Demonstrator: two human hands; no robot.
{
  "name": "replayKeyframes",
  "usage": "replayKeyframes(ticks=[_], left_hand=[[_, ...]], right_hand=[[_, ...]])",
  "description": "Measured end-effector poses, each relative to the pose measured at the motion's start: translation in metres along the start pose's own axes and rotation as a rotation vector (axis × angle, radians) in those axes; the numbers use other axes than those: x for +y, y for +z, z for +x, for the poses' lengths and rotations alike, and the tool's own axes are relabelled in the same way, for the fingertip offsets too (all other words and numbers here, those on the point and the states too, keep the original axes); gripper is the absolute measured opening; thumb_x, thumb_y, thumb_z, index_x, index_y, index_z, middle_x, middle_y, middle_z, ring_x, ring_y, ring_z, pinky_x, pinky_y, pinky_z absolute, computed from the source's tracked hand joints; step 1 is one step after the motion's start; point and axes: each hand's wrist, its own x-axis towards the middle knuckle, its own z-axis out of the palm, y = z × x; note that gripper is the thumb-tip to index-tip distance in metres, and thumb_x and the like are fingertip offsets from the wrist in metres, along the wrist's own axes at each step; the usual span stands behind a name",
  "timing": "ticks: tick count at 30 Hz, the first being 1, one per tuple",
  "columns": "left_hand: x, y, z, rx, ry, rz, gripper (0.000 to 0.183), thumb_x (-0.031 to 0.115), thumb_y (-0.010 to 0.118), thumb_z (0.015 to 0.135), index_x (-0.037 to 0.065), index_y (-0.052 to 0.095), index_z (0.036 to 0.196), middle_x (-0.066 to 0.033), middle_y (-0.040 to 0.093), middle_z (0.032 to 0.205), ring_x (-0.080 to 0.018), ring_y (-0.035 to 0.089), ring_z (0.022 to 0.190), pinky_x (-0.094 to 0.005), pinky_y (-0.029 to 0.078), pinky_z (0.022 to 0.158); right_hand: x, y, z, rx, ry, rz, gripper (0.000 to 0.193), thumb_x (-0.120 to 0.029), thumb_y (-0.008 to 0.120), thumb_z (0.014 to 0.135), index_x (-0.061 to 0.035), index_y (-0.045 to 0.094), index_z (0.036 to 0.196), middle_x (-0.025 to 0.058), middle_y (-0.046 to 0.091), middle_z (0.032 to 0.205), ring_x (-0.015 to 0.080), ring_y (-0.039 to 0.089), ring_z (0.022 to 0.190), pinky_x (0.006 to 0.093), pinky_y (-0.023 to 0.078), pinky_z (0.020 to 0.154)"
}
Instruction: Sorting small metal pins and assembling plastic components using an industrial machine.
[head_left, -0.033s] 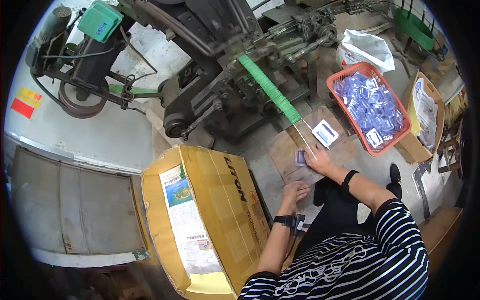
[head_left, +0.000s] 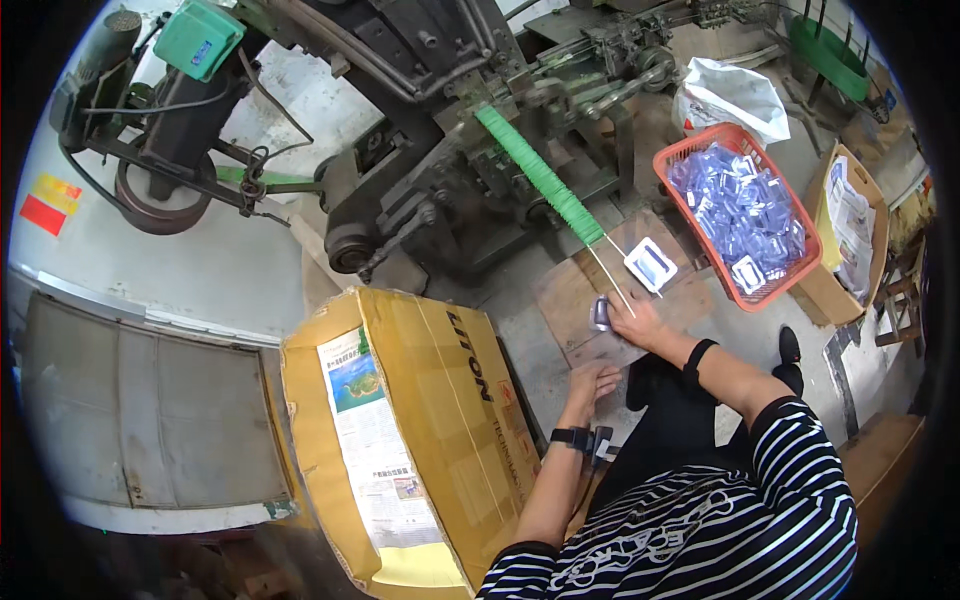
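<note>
My right hand (head_left: 640, 322) is closed on a small clear plastic blister pack (head_left: 600, 314), held by its edge over the wooden board (head_left: 570, 290). Thin pale rods (head_left: 612, 275) end just above that hand; a long row of tightly packed green pieces (head_left: 540, 175) sits on them, running back to the machine. Closer to me, my left hand (head_left: 594, 381) hovers at the board's near edge, fingers loosely bent and slightly apart, with nothing visible in it. A white-edged clear pack (head_left: 651, 265) rests beside the rod tips.
An orange basket (head_left: 810, 225) piled with clear packs stands to the right, before a white sack (head_left: 735, 100). A cardboard box (head_left: 868, 190) lies beyond it. The large carton (head_left: 440, 400) stands left of my left arm. Dark machinery (head_left: 430, 190) fills the far side.
The blister pack in my right hand has tilted more upright. Parts of the machine at the far end of the green row have shifted. My left hand has barely moved.
</note>
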Motion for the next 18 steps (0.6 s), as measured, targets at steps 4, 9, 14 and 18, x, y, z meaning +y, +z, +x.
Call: replayKeyframes(ticks=[4,9,14,18], left_hand=[[0.010,0.025,0.018,0.027,0.014,0.037,0.034,0.035,0.047,0.090,0.003,0.055,0.092,-0.0116,0.062,0.082,-0.0184,0.062,0.065,-0.0253,0.050,0.054],[0.030,0.028,0.031,0.049,0.069,0.176,0.036,0.040,0.050,0.088,0.004,0.054,0.088,-0.0071,0.059,0.075,-0.0151,0.060,0.059,-0.0232,0.047,0.046],[0.036,0.048,0.004,0.085,0.265,0.031,0.029,0.033,0.057,0.086,0.004,0.052,0.083,-0.0024,0.055,0.068,-0.0107,0.056,0.056,-0.0219,0.046,0.046],[0.036,0.048,0.006,0.201,0.374,0.348,0.024,0.022,0.057,0.085,0.000,0.050,0.092,-0.0072,0.058,0.081,-0.0147,0.059,0.064,-0.0254,0.051,0.057]], right_hand=[[0.001,-0.006,0.006,-0.061,-0.009,-0.035,0.013,-0.012,0.052,0.070,0.0013,0.056,0.072,0.0152,0.056,0.076,0.0271,0.057,0.071,0.0368,0.049,0.051],[-0.004,-0.023,-0.001,0.101,0.146,0.215,0.009,-0.007,0.057,0.068,0.0011,0.054,0.067,0.0194,0.055,0.060,0.0330,0.059,0.056,0.0416,0.046,0.048],[0.004,-0.047,-0.032,-0.098,0.590,0.834,0.009,-0.001,0.057,0.074,0.0031,0.055,0.081,0.0135,0.059,0.062,0.0198,0.062,0.057,0.0306,0.046,0.050],[0.004,-0.081,-0.030,-0.086,0.885,1.389,0.008,-0.004,0.055,0.084,0.0004,0.054,0.077,0.0050,0.058,0.063,0.0138,0.060,0.053,0.0228,0.045,0.043]])
